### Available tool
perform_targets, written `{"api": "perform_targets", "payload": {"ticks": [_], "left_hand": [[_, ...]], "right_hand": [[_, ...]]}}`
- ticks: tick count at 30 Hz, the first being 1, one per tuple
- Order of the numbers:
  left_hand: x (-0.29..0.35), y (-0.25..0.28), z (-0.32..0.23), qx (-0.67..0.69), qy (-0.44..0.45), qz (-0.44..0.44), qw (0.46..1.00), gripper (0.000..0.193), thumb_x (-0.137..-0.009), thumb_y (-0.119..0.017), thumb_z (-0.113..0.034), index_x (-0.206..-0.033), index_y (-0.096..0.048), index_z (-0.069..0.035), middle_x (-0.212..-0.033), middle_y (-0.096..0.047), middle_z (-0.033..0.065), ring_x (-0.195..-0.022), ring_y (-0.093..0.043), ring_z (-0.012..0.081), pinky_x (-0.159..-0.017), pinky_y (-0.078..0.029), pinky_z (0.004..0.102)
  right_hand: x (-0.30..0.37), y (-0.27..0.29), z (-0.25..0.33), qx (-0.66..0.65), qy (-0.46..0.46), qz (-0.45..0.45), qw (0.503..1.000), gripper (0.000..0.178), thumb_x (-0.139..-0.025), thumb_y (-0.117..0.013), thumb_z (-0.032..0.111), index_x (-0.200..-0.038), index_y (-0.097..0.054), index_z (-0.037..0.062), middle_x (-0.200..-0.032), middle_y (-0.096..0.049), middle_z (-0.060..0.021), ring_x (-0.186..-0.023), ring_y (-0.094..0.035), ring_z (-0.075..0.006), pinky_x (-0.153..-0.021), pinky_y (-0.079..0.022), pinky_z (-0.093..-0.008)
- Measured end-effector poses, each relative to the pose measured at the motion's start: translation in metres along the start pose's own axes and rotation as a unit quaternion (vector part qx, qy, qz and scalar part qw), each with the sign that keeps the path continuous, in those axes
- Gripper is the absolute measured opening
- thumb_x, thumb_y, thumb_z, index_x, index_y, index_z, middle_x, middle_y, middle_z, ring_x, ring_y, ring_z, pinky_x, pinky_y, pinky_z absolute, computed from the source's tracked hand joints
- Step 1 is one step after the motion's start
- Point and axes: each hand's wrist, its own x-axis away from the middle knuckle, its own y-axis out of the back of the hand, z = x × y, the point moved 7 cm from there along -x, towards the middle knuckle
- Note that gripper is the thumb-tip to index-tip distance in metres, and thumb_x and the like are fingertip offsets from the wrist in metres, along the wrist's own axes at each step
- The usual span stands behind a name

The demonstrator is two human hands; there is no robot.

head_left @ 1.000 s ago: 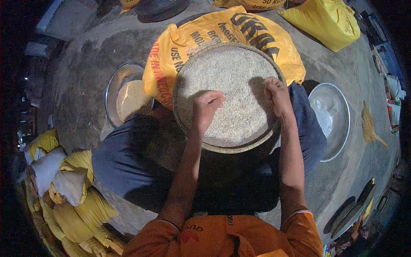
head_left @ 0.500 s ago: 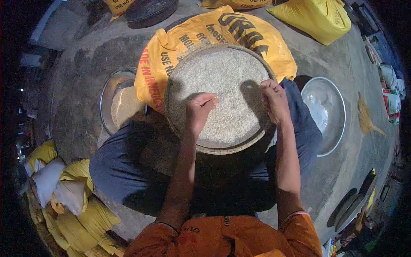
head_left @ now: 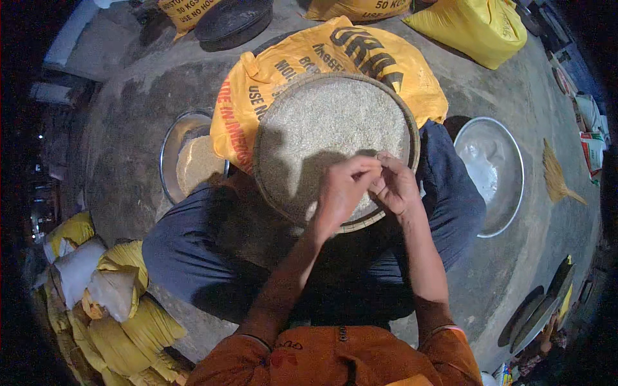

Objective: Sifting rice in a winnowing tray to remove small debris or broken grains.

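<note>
A round woven winnowing tray (head_left: pixel 415 151) lies across my lap, covered with a layer of pale, rice-like grain (head_left: pixel 341 116). My left hand (head_left: pixel 344 190) is over the near right part of the tray, its thumb and fingertips pinched together. Right beside it, my right hand (head_left: pixel 398 188) has its fingers curled inward, and the fingertips of both hands meet. Whatever lies between them is too small or too hidden to make out. Shadows of the hands fall on the grain. Beneath the tray's far side is a stuffed orange woven sack (head_left: pixel 418 80).
A metal basin (head_left: pixel 168 154) at my left contains tan grain (head_left: pixel 198 161). Another wide metal basin (head_left: pixel 512 186), with some whitish content, stands at my right by a small straw brush (head_left: pixel 557 177). Yellow sacks (head_left: pixel 122 334) are piled near left; a black round tub (head_left: pixel 235 26) sits far back.
My left hand has moved right across the tray to meet my right hand, which has come inward and nearer from the right rim. The view has shifted slightly.
</note>
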Motion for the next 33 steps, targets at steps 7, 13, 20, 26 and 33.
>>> {"api": "perform_targets", "payload": {"ticks": [7,13,20,26,33], "left_hand": [[0.018,-0.025,-0.027,-0.339,-0.250,-0.017,0.907,0.009,-0.079,-0.068,-0.016,-0.086,-0.069,-0.011,-0.076,-0.065,0.0117,-0.068,-0.063,0.0305,-0.067,-0.050,0.0386],[-0.025,0.027,-0.016,-0.217,-0.160,-0.083,0.959,0.013,-0.079,-0.067,-0.012,-0.091,-0.069,-0.007,-0.081,-0.067,0.0112,-0.072,-0.065,0.0283,-0.067,-0.051,0.0350],[-0.111,0.017,0.018,-0.374,-0.161,-0.075,0.910,0.014,-0.080,-0.066,-0.015,-0.092,-0.070,-0.011,-0.089,-0.066,0.0125,-0.084,-0.064,0.0300,-0.073,-0.051,0.0375],[-0.152,0.003,0.020,-0.427,-0.154,-0.095,0.886,0.013,-0.080,-0.066,-0.017,-0.092,-0.071,-0.015,-0.091,-0.063,0.0111,-0.087,-0.062,0.0314,-0.076,-0.049,0.0412],[-0.158,0.000,0.040,-0.472,-0.124,-0.036,0.872,0.012,-0.082,-0.065,-0.020,-0.092,-0.071,-0.017,-0.093,-0.062,0.0101,-0.090,-0.062,0.0299,-0.077,-0.049,0.0412]], "right_hand": [[-0.008,0.003,-0.012,-0.034,-0.038,0.027,0.998,0.007,-0.092,-0.050,0.009,-0.091,-0.054,0.0035,-0.083,-0.058,-0.0064,-0.076,-0.059,-0.0165,-0.069,-0.050,-0.0271],[0.004,-0.008,0.008,-0.063,-0.033,0.031,0.997,0.010,-0.087,-0.048,0.012,-0.081,-0.050,0.0045,-0.071,-0.051,-0.0076,-0.059,-0.048,-0.0191,-0.055,-0.043,-0.0302],[0.007,-0.003,0.032,-0.016,0.058,0.046,0.997,0.006,-0.073,-0.044,0.004,-0.078,-0.046,0.0055,-0.066,-0.047,-0.0078,-0.053,-0.041,-0.0176,-0.048,-0.034,-0.0292],[0.003,0.006,0.026,0.038,0.042,-0.011,0.998,0.009,-0.073,-0.042,0.002,-0.080,-0.047,0.0065,-0.062,-0.044,-0.0056,-0.046,-0.035,-0.0139,-0.041,-0.028,-0.0269],[0.001,-0.004,0.026,0.016,0.040,0.011,0.999,0.010,-0.073,-0.043,0.001,-0.080,-0.047,0.0060,-0.061,-0.042,-0.0048,-0.045,-0.035,-0.0132,-0.041,-0.027,-0.0261]]}}
